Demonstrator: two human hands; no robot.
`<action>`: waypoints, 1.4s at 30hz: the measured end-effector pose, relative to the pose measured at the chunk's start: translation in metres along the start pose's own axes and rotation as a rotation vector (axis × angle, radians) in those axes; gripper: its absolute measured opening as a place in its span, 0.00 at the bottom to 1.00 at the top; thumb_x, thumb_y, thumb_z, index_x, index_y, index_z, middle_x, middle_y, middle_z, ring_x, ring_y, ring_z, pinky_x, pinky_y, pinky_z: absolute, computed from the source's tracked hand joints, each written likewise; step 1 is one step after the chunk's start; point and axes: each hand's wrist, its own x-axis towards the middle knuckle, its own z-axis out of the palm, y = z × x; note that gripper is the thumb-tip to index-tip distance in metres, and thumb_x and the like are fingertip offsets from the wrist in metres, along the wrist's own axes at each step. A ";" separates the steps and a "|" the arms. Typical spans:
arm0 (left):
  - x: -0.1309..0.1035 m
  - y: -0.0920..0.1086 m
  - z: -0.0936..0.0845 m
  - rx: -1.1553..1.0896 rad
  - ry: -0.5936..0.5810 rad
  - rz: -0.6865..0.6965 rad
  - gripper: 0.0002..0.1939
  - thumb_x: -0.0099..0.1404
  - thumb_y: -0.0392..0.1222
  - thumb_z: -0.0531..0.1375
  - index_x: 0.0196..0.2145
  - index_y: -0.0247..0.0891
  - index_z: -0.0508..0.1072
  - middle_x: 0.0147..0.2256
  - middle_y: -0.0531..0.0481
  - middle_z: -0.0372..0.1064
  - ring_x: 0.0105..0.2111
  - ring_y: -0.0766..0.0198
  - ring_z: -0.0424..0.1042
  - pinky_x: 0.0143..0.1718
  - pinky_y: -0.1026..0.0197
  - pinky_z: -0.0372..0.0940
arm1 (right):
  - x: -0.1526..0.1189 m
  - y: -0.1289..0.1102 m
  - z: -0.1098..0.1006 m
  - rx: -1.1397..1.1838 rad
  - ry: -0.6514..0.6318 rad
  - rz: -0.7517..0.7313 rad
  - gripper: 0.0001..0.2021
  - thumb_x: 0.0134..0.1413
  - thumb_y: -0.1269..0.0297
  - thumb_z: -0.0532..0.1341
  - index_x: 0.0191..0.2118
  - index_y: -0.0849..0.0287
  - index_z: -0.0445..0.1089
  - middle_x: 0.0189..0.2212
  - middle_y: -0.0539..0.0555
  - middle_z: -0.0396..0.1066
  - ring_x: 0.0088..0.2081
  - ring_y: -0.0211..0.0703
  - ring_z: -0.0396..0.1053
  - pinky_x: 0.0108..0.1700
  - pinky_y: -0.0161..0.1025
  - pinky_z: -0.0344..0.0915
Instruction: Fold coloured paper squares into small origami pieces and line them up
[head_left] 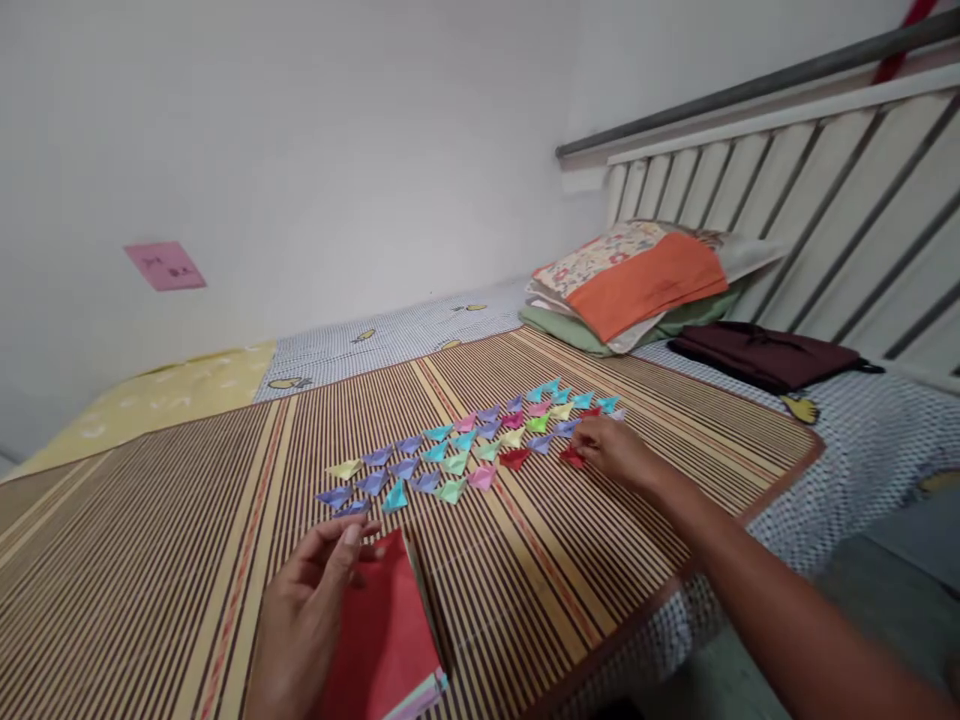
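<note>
Rows of small folded paper boats in blue, green, yellow, pink and red lie on a striped bamboo mat. My right hand is at the right end of the rows, its fingertips pinched on a red paper boat at mat level. Over the left edge of a stack of red paper, my left hand is held with its fingers loosely bent and apart, apparently holding nothing. Just beyond those fingertips sits a blue paper boat, partly hidden. Other colours show at the stack's lower edge.
Folded bedding with an orange and floral cover is piled at the back right. Beside it lies a dark maroon cloth bag, near a white slatted rail. A pink note is on the wall. The bed's edge drops off at right.
</note>
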 end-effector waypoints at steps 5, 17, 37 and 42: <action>-0.001 0.005 0.000 0.026 0.003 0.001 0.25 0.56 0.62 0.69 0.39 0.38 0.80 0.41 0.42 0.80 0.37 0.53 0.78 0.33 0.59 0.69 | 0.011 0.002 0.009 -0.110 -0.064 0.026 0.16 0.68 0.60 0.63 0.57 0.59 0.70 0.54 0.59 0.72 0.49 0.49 0.75 0.49 0.51 0.74; -0.002 0.002 -0.001 0.031 -0.001 -0.010 0.24 0.58 0.61 0.69 0.41 0.39 0.79 0.42 0.43 0.80 0.37 0.55 0.78 0.34 0.60 0.69 | 0.010 0.009 0.006 -0.095 0.051 0.011 0.07 0.65 0.67 0.64 0.46 0.61 0.76 0.46 0.57 0.77 0.47 0.49 0.75 0.51 0.48 0.71; -0.001 0.001 -0.005 0.022 -0.004 -0.005 0.23 0.59 0.60 0.68 0.41 0.38 0.80 0.42 0.42 0.80 0.37 0.54 0.78 0.34 0.60 0.70 | -0.010 0.006 0.020 -0.015 0.133 0.080 0.08 0.59 0.75 0.60 0.39 0.60 0.76 0.42 0.59 0.76 0.41 0.49 0.75 0.41 0.40 0.65; 0.000 0.000 -0.004 0.015 0.000 0.000 0.22 0.59 0.60 0.69 0.41 0.39 0.80 0.40 0.43 0.80 0.37 0.55 0.78 0.33 0.61 0.70 | 0.002 -0.002 0.019 -0.129 -0.012 0.050 0.06 0.65 0.72 0.61 0.38 0.61 0.76 0.41 0.56 0.76 0.41 0.46 0.75 0.43 0.42 0.69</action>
